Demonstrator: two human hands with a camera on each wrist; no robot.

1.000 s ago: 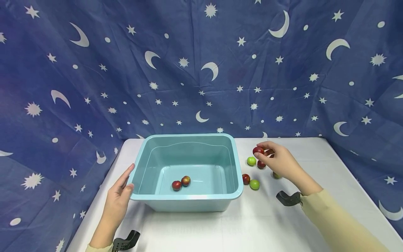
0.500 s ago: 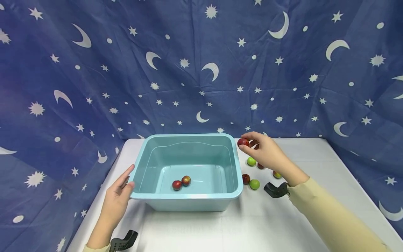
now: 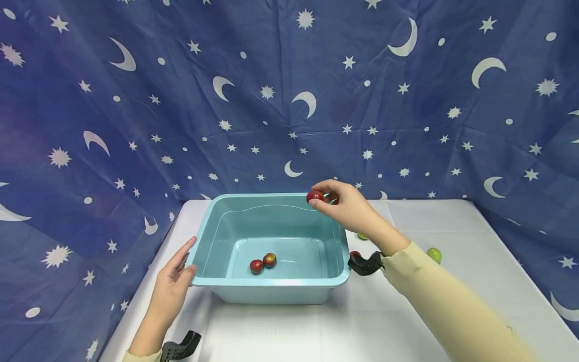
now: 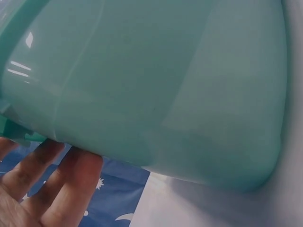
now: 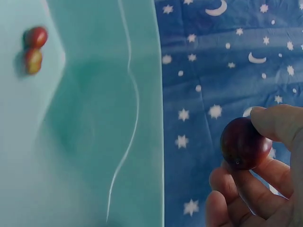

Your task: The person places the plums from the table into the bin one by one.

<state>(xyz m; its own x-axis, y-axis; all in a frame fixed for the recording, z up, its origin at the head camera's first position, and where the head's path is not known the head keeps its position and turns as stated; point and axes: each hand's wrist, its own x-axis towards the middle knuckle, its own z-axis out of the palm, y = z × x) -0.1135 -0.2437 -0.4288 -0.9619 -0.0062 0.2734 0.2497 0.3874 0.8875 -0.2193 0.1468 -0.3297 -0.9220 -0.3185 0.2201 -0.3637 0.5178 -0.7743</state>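
My right hand point(image 3: 346, 203) holds a dark red plum point(image 3: 314, 196) between thumb and fingers, over the back right rim of a light blue basin point(image 3: 271, 282). In the right wrist view the plum point(image 5: 245, 143) appears against the blue cloth, beside the basin wall point(image 5: 147, 142). Two reddish plums point(image 3: 256, 266) lie together on the basin floor; one has yellow patches. At the basin's front left, my left hand point(image 3: 172, 281) grips the rim, thumb near the front corner. Its fingers point(image 4: 75, 179) touch the underside of the rim in the left wrist view.
Right of the basin, a red fruit point(image 3: 355, 254) and a green fruit point(image 3: 362, 236) are partly hidden by my right arm. Another green fruit point(image 3: 434, 255) lies farther right on the white table point(image 3: 384, 322). A blue cloth point(image 3: 253, 100) with stars and moons hangs behind.
My right hand has carried the plum leftward and upward from the fruit on the table to the basin's back right rim. The left hand stays at the basin's rim.
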